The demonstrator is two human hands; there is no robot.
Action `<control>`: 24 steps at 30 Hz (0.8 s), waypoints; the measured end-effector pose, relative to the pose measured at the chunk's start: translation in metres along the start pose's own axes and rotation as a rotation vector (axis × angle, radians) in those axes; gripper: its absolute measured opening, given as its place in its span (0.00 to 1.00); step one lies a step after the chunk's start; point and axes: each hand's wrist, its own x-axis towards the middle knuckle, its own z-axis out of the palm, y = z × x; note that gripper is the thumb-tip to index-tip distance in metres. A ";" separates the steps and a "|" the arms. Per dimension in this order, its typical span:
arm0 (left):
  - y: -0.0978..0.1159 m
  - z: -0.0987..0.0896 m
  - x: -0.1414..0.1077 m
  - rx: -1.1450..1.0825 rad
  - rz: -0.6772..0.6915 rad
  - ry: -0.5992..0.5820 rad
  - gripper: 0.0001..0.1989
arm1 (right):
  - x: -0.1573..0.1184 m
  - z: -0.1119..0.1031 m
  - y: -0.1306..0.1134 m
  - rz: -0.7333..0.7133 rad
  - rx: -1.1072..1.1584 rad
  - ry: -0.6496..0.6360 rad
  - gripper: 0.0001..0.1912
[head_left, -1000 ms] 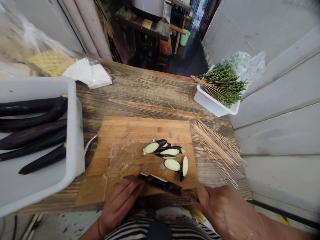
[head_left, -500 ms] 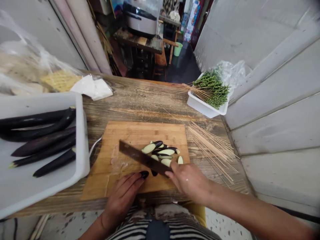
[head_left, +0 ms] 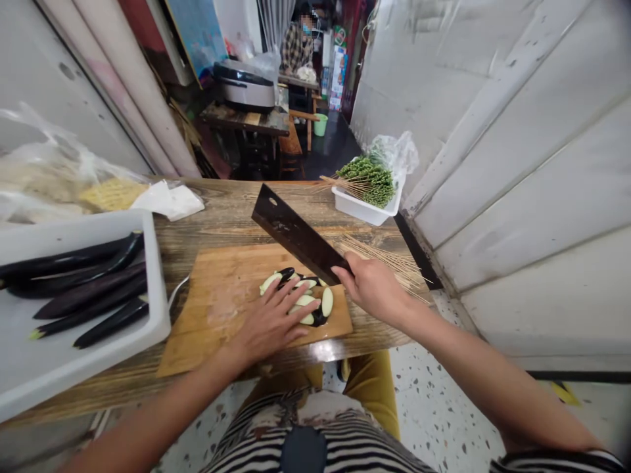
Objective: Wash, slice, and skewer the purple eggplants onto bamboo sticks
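Left hand lies flat and open on the eggplant slices, fingers spread, tips resting on the pale cut faces, nothing gripped. Slices sit in a loose cluster under and just ahead of those fingers, near the front right of the bamboo-look wooden cutting board. Right hand is closed around the handle of a black steel cleaver, just right of the slices. The blade is raised and tilted, tip pointing away and up, not touching the slices. Wooden counter carries everything. Left of the board, a white plastic tub holds long purple eggplants. Right of it, loose bamboo skewers lie on the counter. Beyond them, a small white tub holds skewered green vegetables. Farther back are a rice cooker on a wooden table and a person in a plaid shirt.
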 end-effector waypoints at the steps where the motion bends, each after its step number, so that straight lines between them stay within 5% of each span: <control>1: -0.004 0.003 0.007 -0.010 0.083 -0.044 0.26 | -0.002 0.000 0.000 0.005 -0.012 0.004 0.14; 6: -0.021 0.019 0.033 -0.092 0.366 -0.208 0.23 | -0.011 0.000 0.001 0.074 -0.030 -0.014 0.14; 12: -0.060 0.029 0.050 -0.033 0.273 -0.201 0.21 | -0.017 0.008 0.007 0.118 -0.067 -0.020 0.14; 17: -0.079 0.018 0.051 0.011 0.201 -0.191 0.25 | -0.021 0.022 0.014 0.130 -0.099 0.001 0.15; 20: -0.067 0.000 0.032 0.053 0.022 -0.051 0.24 | -0.027 0.033 0.018 0.147 -0.130 0.029 0.12; 24: -0.032 -0.027 -0.005 0.026 -0.262 0.396 0.16 | -0.037 0.050 0.020 0.141 -0.183 0.050 0.12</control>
